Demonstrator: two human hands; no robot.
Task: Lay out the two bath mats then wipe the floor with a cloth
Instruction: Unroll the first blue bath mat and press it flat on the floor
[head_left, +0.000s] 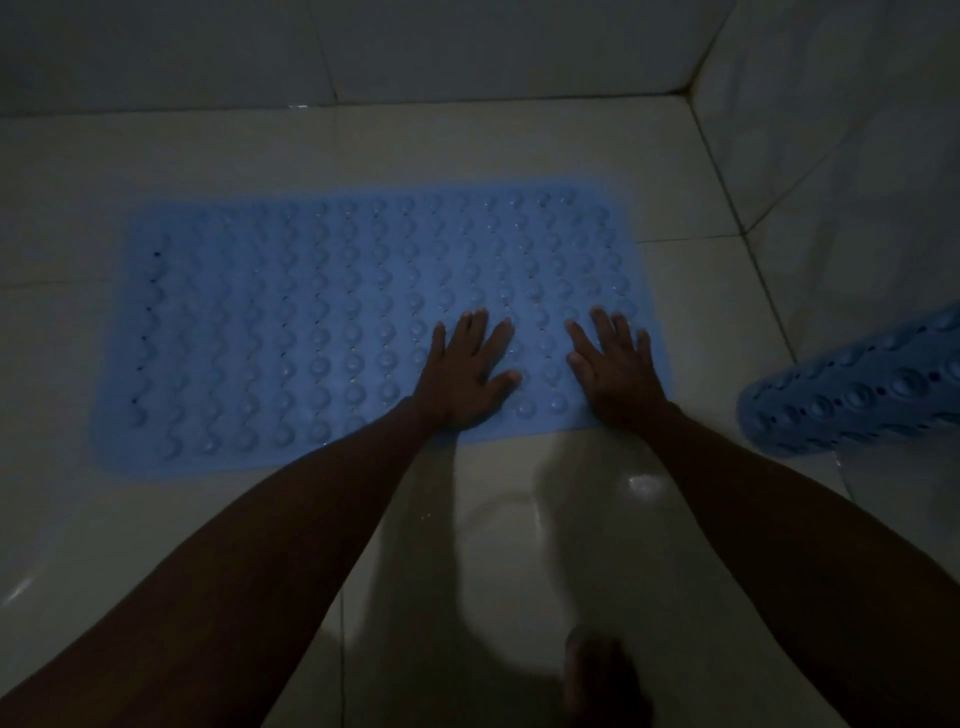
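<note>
A blue rubber bath mat (291, 322) with rows of round bumps lies flat on the pale tiled floor (493, 545). My left hand (465, 371) rests palm down on the mat's near right part, fingers spread. My right hand (615, 366) presses flat beside it, near the mat's right edge. A second blue bath mat (852, 395), curled up and not flat, lies at the right by the wall. No cloth is in sight.
Tiled walls (831, 156) close the space at the back and right, meeting in a corner at the upper right. The floor looks wet and shiny. My foot (602, 680) shows dimly at the bottom. The room is dark.
</note>
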